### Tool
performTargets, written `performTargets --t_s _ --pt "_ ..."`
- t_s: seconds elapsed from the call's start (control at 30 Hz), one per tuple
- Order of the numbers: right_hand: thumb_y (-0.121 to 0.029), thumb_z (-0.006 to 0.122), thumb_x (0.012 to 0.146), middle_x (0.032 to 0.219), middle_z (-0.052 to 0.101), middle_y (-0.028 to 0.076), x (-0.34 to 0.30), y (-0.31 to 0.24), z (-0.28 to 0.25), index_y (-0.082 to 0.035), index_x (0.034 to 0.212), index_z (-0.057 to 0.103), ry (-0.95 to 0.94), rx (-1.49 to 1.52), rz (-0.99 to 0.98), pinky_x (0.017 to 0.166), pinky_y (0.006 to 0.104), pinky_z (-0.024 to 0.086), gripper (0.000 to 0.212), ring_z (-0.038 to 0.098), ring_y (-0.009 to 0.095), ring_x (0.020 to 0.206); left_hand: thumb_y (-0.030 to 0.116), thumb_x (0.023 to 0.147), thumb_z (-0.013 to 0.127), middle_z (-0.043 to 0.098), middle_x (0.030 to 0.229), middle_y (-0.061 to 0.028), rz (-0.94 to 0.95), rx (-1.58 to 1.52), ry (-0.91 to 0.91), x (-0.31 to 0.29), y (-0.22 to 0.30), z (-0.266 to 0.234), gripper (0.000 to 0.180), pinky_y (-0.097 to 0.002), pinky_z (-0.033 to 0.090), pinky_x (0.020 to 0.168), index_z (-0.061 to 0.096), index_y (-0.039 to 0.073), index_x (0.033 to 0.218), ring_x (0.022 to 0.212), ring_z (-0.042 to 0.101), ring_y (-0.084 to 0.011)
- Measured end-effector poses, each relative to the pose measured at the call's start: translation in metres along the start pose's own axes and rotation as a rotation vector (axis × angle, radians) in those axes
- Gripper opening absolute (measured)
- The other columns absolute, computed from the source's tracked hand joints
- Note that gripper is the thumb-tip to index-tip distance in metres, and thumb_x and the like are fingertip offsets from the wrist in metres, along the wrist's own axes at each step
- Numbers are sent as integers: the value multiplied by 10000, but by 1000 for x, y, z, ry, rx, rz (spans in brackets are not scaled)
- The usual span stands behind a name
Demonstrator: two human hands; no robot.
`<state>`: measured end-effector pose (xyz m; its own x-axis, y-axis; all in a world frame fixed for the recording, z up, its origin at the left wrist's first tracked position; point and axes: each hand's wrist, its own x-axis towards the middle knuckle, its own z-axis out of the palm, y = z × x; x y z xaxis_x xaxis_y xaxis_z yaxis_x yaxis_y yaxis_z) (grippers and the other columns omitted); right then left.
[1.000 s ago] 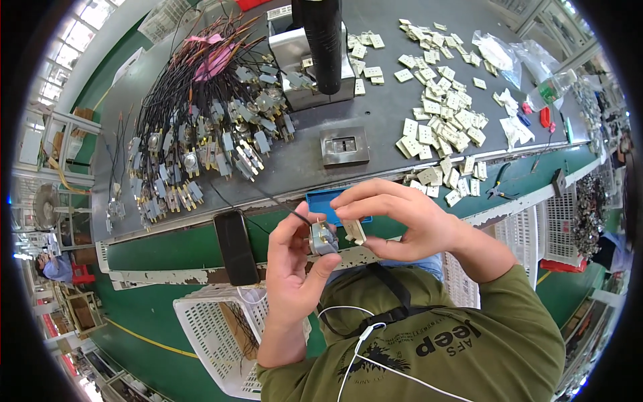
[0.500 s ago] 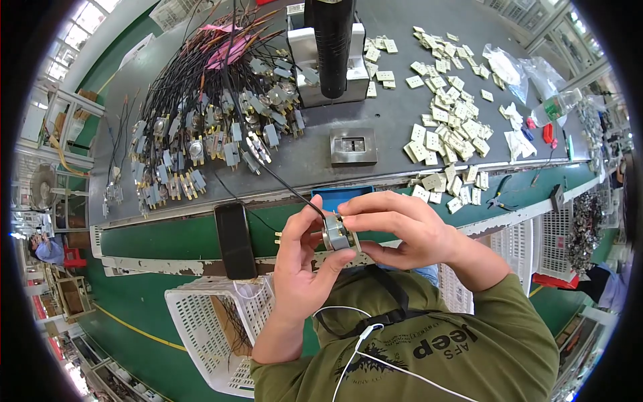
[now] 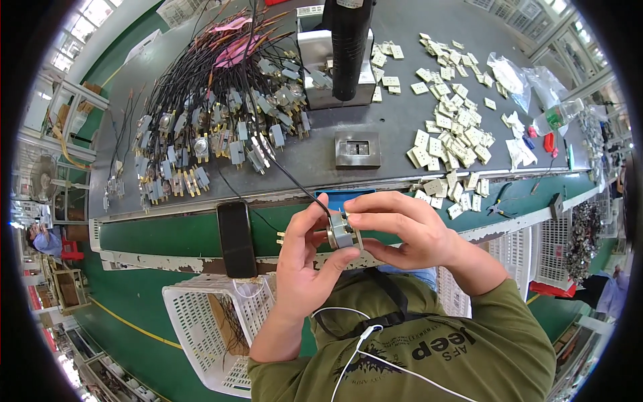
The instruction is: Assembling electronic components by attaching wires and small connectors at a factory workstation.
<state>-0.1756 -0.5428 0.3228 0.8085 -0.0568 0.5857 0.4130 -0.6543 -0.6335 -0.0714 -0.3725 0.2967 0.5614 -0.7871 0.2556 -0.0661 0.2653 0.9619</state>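
Observation:
Between my hands, above the front edge of the bench, is a small grey plug-like part [image 3: 342, 234] with metal pieces. A black cable [image 3: 293, 178] runs from it up toward the heap of similar wired parts [image 3: 201, 144]. My left hand [image 3: 301, 271] grips the grey part from the left, fingers and thumb closed round it. My right hand [image 3: 412, 231] pinches its right side, where a thin cream plate [image 3: 359, 240] shows edge-on; fingers hide much of it. Many cream plates [image 3: 455, 124] with holes lie scattered on the right of the bench.
A metal block with a recess [image 3: 357, 161] sits before a press [image 3: 345, 67] with a black column. A phone [image 3: 236, 241] lies on the green ledge, a blue tray [image 3: 362, 195] behind my hands. Pliers [image 3: 499, 209] and a bottle [image 3: 562, 115] are right; white baskets [image 3: 194, 335] stand below.
My hands stay closed on the part, which appears turned slightly. The bench has shifted a little in the picture as the view moved.

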Motion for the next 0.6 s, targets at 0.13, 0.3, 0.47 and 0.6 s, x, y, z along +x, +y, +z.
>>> performTargets --t_s 0.13,0.3,0.47,0.6 --pt "61 743 647 1151 602 184 -1 0 0 -43 1180 566 -2 0 5 761 360 565 571 652 304 944 -8 781 734 427 1369 -111 -23 -10 1 0 0 0 701 -340 481 904 360 16 1373 1124 538 -194" --pt "50 748 647 1153 606 174 0 -1 0 -62 1168 584 -28 -24 2 758 360 565 557 655 301 939 -13 783 730 434 1355 -107 10 4 2 1 2 0 697 -341 478 909 361 19 1374 1122 538 -197" --pt "32 753 646 1155 614 167 0 0 0 -66 1166 593 -42 -51 5 751 362 566 553 656 301 942 -12 783 731 438 1349 -104 -13 11 -7 0 0 -2 699 -340 477 907 361 18 1375 1123 531 -192" --pt "22 755 642 1154 618 165 1 -1 1 -64 1163 595 -47 -63 0 743 363 567 552 660 303 933 -4 779 738 441 1345 -98 -37 8 2 -2 -1 -3 707 -336 476 909 361 19 1376 1129 523 -187"
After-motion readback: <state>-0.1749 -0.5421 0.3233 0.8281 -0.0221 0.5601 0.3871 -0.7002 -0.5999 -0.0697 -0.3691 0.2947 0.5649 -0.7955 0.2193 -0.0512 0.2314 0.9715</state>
